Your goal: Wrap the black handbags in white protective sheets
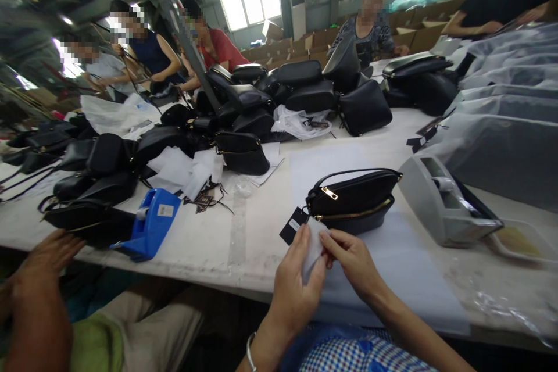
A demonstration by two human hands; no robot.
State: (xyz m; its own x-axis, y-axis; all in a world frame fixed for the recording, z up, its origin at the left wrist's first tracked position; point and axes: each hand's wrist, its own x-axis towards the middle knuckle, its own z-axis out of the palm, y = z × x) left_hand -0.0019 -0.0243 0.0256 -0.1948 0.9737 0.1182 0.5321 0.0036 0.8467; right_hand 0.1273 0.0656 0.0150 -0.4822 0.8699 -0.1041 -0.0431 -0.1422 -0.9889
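A small piece of white paper point(314, 247) is held between my two hands, just in front of a black handbag. My left hand point(296, 282) has its fingers along the paper's left side and its thumb on the right. The fingertips of my right hand point(349, 256) pinch the paper's right edge. The black handbag point(355, 200) stands upright on the table, with gold zippers and a strap arched over its top. A black tag point(293, 226) with a white label hangs at the bag's left end, close to my left fingertips.
Grey tape dispenser point(436, 200) stands right of the bag; a blue one point(157, 224) is to the left. Black bags point(244, 99) pile up behind white papers point(185, 171). Plastic-wrapped bags point(514, 133) line the right. A co-worker's hand point(52, 253) is at far left; several people stand across the table.
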